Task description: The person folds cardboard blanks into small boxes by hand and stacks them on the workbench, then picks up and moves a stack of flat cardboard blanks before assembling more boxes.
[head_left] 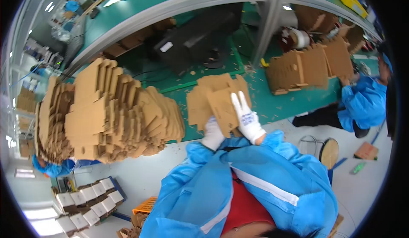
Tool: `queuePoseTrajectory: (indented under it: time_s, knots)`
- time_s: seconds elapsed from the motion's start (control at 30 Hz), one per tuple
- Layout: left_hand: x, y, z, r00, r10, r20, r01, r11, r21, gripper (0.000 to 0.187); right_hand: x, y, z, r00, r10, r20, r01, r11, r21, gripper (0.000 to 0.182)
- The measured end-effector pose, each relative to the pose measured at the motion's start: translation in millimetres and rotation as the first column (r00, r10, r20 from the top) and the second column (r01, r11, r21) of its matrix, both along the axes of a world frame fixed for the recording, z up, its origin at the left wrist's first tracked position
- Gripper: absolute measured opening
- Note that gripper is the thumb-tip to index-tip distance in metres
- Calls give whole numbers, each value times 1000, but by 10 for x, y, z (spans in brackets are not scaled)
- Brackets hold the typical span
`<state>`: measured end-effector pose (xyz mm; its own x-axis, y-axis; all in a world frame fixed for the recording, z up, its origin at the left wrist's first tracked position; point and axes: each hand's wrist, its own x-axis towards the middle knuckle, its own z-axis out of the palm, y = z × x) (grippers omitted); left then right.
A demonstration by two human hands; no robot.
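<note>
The green bench (266,103) carries tall stacks of flattened cardboard (87,118) at its left and a smaller cardboard pile (198,106) nearer the middle. Over this pile lies a loose cardboard piece (223,106). The gloved right hand (248,121) rests open at its right side, fingers extended; the gloved left hand (213,134) meets its lower left edge, its grip hidden.

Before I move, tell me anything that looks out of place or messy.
Small brown scraps are strewn over the green bench, which looks untidy. A green item also lies loose on the floor near the stool, too blurred to name.
</note>
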<state>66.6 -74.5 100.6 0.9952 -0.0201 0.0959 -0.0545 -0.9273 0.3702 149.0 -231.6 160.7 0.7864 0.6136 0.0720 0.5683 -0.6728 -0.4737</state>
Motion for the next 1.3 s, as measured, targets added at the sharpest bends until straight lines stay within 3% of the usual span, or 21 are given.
queuePoseTrajectory:
  time_s: [0.1, 0.17, 0.2, 0.23, 0.27, 0.33, 0.37, 0.4, 0.47, 0.5, 0.63, 0.7, 0.77, 0.83, 0.93, 1.0, 1.07, 1.1, 1.13, 1.17, 1.3]
  knots:
    - [54, -70, 48, 974, -129, -187, 66, 948, -311, 52, -37, -36, 302, 995, 0, -105, 8, 997, 77, 85]
    - [227, -17, 519, 970, -180, -165, 37, 775, -631, 54, 5, -112, -7, 999, 40, 21, -45, 938, 345, 70]
    - [225, 1, 556, 989, -131, -67, 79, 855, -513, 68, -23, -96, 100, 982, 20, -190, 94, 817, 569, 65]
    - [278, 42, 742, 989, -55, -137, -68, 653, -754, 76, 7, -149, 123, 967, -8, -253, 143, 844, 517, 66]
    - [365, 53, 797, 980, 101, -170, -198, 493, -847, 75, 162, -383, -439, 896, -32, -443, 82, 992, 93, 67]
    - [485, 61, 921, 930, 254, -267, -329, 242, -913, 73, 104, -511, -587, 946, 320, 49, -302, 926, -225, 66]
    - [529, -12, 751, 907, 384, -169, -291, 285, -913, 58, -91, -212, 57, 980, 110, 165, -161, 930, 331, 74]
    - [527, 66, 670, 918, 365, -153, -270, 296, -916, 47, -115, -194, 490, 950, 244, -195, -167, 924, 343, 86]
    - [479, 101, 743, 933, 352, -76, -211, 365, -907, 25, 46, -344, 607, 426, 373, -824, -97, 925, 368, 114]
    - [442, 117, 798, 937, 343, -66, -200, 371, -907, 25, 144, -385, 501, 285, 590, -756, -119, 804, 582, 111]
    - [438, 67, 885, 960, 231, -158, -227, 312, -922, 22, 315, -215, 509, 629, 506, -590, 111, 693, 712, 86]
    - [426, 37, 845, 948, 318, -19, -190, 519, -833, 22, 338, -59, 286, 660, 340, -670, 306, 693, 652, 60]
    - [348, 41, 858, 949, 314, -14, -185, 523, -832, 26, 371, -5, 54, 785, 376, -492, 175, 627, 759, 44]
    - [334, 13, 878, 900, 436, -7, -108, 209, -972, 45, 272, 9, 335, 749, 387, -537, 150, 690, 708, 54]
    - [297, 153, 1029, 882, 472, 0, -73, 138, -988, 56, 153, -62, 459, 742, 464, -484, 59, 674, 737, 51]
    - [281, 235, 1127, 806, 575, 142, -95, 362, -927, 43, 99, -228, 68, 783, 521, -339, -153, 690, 708, 83]
    - [273, 467, 871, 755, 622, 209, -176, 498, -849, 39, -67, -404, 249, 330, 642, -692, 55, 719, 693, 89]
    - [286, 455, 759, 744, 648, 165, -148, 400, -904, 37, -56, -357, -141, 495, 470, -731, -93, 865, 493, 87]
    - [268, 444, 765, 805, 527, 273, -350, 792, -499, 34, -71, -325, -418, 644, 282, -711, -173, 959, 223, 85]
    - [308, 440, 694, 867, 441, 234, -297, 832, -469, 31, -146, -298, -290, 715, 305, -629, -46, 918, 393, 79]
    - [452, 293, 715, 967, 206, -151, -169, 75, -983, 41, 58, -375, 88, 932, 182, -314, 32, 822, 569, 63]
